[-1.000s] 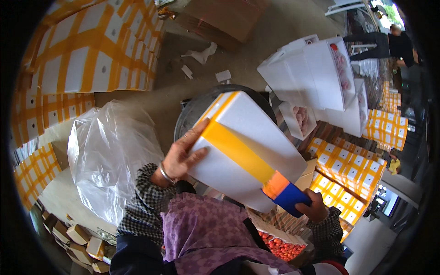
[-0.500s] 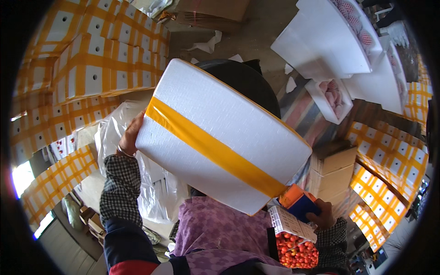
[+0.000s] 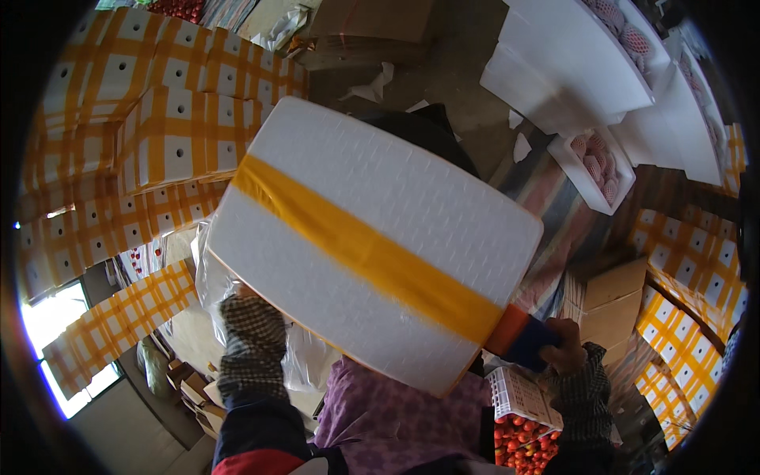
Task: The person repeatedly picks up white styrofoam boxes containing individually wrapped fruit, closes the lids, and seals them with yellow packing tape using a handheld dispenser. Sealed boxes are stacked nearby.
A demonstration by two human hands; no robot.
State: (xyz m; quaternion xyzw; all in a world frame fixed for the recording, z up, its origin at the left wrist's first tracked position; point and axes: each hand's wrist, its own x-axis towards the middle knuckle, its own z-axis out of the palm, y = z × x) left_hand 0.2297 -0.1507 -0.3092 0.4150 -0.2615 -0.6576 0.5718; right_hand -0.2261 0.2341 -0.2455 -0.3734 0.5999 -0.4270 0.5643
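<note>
A white foam box point(image 3: 360, 245) with a broad yellow tape band fills the middle, its large face toward me, above a dark round tub point(image 3: 423, 127). My left hand point(image 3: 241, 291) supports its lower left side; the fingers are hidden behind the box. My right hand point(image 3: 562, 344) grips a blue-and-orange tape dispenser point(image 3: 529, 346), which touches the box's right edge at the band's end. The patterned purple cloth point(image 3: 380, 412) on my front is below.
Taped foam boxes are stacked left point(image 3: 166, 134) and right point(image 3: 681, 324). Open foam boxes point(image 3: 558, 87) with netted fruit stand upper right, above a cardboard carton point(image 3: 609, 309). A crate of red fruit point(image 3: 522, 443) sits lower right; plastic sheeting point(image 3: 309, 356) lies behind the box.
The box has turned over so a large face shows, then swung slightly leftward. My left hand moved from on top to behind it. The dispenser stayed at the band's right end.
</note>
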